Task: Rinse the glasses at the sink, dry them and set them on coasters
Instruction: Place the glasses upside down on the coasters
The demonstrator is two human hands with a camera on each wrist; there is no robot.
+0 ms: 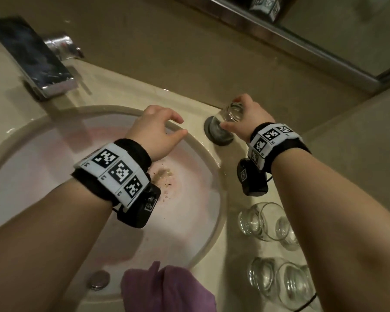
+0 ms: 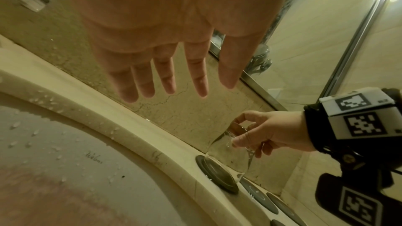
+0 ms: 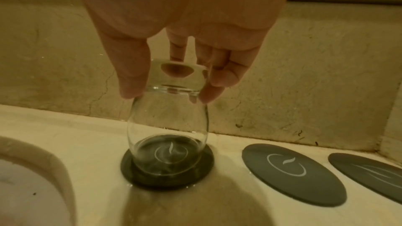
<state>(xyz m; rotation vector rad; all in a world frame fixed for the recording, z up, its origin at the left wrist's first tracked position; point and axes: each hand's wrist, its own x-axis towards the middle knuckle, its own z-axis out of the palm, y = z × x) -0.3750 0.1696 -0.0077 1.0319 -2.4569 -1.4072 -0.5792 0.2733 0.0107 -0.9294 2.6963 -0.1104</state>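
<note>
A clear glass (image 1: pixel 233 111) stands mouth down on a dark round coaster (image 1: pixel 216 135) on the counter right of the sink. My right hand (image 1: pixel 245 114) pinches its thick base from above, thumb on one side and fingers on the other. The right wrist view shows the glass (image 3: pixel 167 126) sitting inside the coaster (image 3: pixel 130 169). My left hand (image 1: pixel 160 129) hovers over the basin's right rim with fingers (image 2: pixel 165 82) spread and empty, a short way left of the glass (image 2: pixel 230 154).
Two more dark coasters (image 3: pixel 293 173) (image 3: pixel 369 174) lie bare in a row to the right. Several glasses (image 1: pixel 263 221) (image 1: pixel 288 282) sit near the counter's front. A purple cloth (image 1: pixel 167 289) hangs over the sink rim (image 1: pixel 214 163). The chrome faucet (image 1: pixel 38 61) stands far left.
</note>
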